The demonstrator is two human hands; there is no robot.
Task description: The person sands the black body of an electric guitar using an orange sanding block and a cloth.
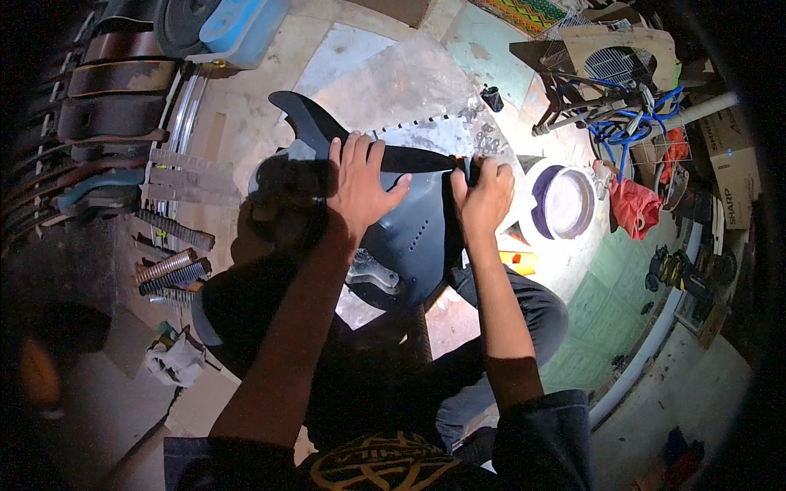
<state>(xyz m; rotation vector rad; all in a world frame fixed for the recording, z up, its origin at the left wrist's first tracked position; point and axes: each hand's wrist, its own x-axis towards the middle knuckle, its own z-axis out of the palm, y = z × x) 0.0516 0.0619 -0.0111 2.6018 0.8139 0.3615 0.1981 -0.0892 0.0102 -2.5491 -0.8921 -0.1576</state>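
A glossy black moulded panel (409,200) lies in front of me, above my lap. It has a curved fin-like tip at its far left and a row of small holes. My left hand (360,184) rests on the panel with its fingers spread, pressing near a dark strip (413,159) along the far edge. At that strip's right end, my right hand (485,192) is closed in a pinch. A small dark thing with an orange bit shows by its fingertips; its kind is hidden. Near the panel's close edge is a grey elongated piece (372,272).
Dark padded seats (110,119) are stacked at the left, near several coil springs (176,270). A blue-tinted clear tub (246,33) stands far left. On the right are a round white container (565,202), a red bag (634,209), blue cords (626,123) and cardboard boxes (729,184).
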